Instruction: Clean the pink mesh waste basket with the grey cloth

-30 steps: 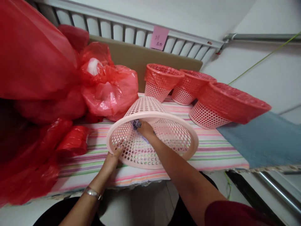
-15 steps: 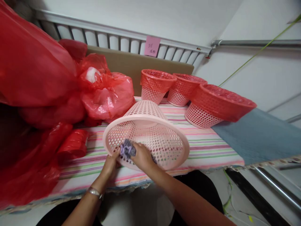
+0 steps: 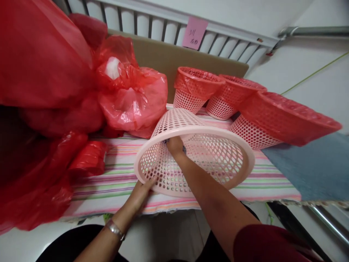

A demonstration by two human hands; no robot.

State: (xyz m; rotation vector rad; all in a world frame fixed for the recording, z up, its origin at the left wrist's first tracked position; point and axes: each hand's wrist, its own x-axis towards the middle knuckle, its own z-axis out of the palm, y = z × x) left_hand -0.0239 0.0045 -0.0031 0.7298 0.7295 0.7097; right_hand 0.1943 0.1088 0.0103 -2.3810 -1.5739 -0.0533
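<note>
A pale pink perforated plastic wastebasket (image 3: 203, 130) lies on its side, with its wide mouth facing me. At the lower left of its rim, my left hand (image 3: 143, 191) is closed on the edge, thumb on the inner side and the other fingers hidden beneath. Deep inside the basket, my right hand (image 3: 175, 145) presses a grey-purple cloth (image 3: 184, 149) against the inner wall near the bottom. Only small bits of the cloth show around the closed fingers.
Three similar baskets lined with red plastic bags, the nearest a lined basket (image 3: 256, 133), stand at the back right. Bulging red plastic bags (image 3: 131, 98) and a red roll (image 3: 91, 158) crowd the left. A striped cloth (image 3: 117, 185) covers the surface; behind stands a white slatted rail (image 3: 158, 27).
My right hand has moved with the cloth from near the rim to deep inside the basket. My left hand stays at the rim. The view has shifted, so everything sits differently in it.
</note>
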